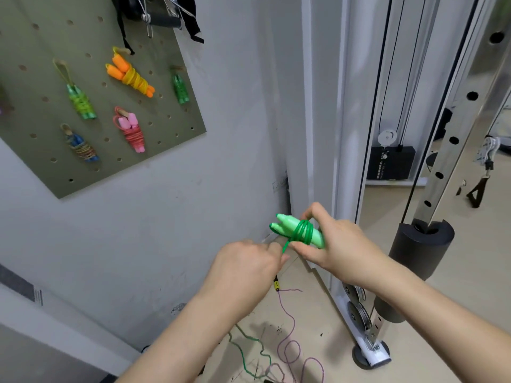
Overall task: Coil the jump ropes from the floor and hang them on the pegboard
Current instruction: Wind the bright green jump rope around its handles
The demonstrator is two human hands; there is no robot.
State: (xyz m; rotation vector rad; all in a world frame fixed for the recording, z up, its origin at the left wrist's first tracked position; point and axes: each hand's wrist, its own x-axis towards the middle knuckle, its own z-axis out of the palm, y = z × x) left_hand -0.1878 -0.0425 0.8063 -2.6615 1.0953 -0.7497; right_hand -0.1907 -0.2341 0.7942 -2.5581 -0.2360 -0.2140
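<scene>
My right hand (336, 244) grips the two light green handles (287, 226) of a jump rope held side by side. Dark green cord (301, 230) is wound a few turns around them. My left hand (249, 264) pinches the cord just below the handles, and the rest of the green cord (249, 352) trails down to the floor. A purple rope (289, 346) with a yellow and black handle end (276, 284) lies loose on the floor. The olive pegboard (36, 167) at upper left carries several coiled ropes: lime (80, 100), orange (130, 76), green (180, 89), pink (132, 131), blue (81, 147).
A white cable-machine frame (345, 161) stands just right of my hands, with a black foam roller (414, 266), a perforated steel upright (453, 139) and a weight stack (391, 163) behind. Black straps and a handle (163, 17) hang at the pegboard's top. Grey wall lies ahead.
</scene>
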